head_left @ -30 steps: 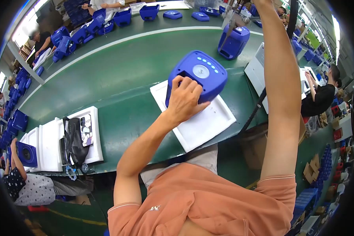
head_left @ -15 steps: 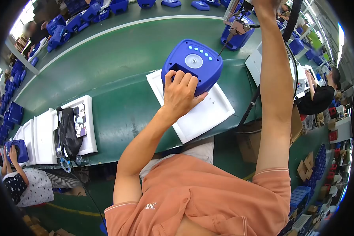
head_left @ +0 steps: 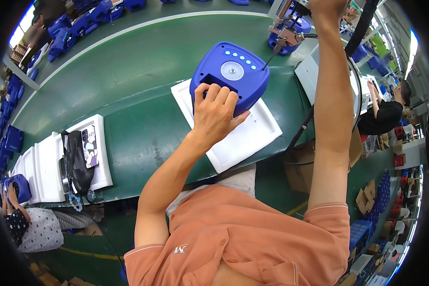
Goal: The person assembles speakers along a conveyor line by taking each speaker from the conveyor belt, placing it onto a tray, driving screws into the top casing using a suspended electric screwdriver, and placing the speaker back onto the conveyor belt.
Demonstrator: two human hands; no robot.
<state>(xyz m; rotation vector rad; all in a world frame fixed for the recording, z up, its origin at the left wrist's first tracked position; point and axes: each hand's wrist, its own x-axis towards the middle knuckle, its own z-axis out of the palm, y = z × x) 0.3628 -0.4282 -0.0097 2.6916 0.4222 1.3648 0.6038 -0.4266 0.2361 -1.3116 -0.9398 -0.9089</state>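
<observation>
A blue plastic housing [head_left: 252, 88] with a row of pale round dots and a clear round disc rests on a white foam tray [head_left: 243, 143]. My left hand [head_left: 214, 109] is closed on its near side, fingers hooked into the dark rectangular recess and thumb along the edge. At the top edge, my right hand [head_left: 328, 7] is closed by the upper part of a mounted screwdriver [head_left: 288, 34]; its fingers are partly cut off by the frame. The thin bit slants down to the housing's right corner, at or very near a hole there.
Behind the screwdriver stands another blue housing [head_left: 286, 45]. At left, foam trays [head_left: 50, 164] hold a black bag [head_left: 78, 162] and a patterned phone [head_left: 89, 145]. A white box [head_left: 307, 76] and a black cable flank my right arm. Co-workers sit at both sides.
The whole view has shifted a little, with the housing and foam tray slightly further left and up. Both hands keep their hold, and the bit stays at the housing's right corner.
</observation>
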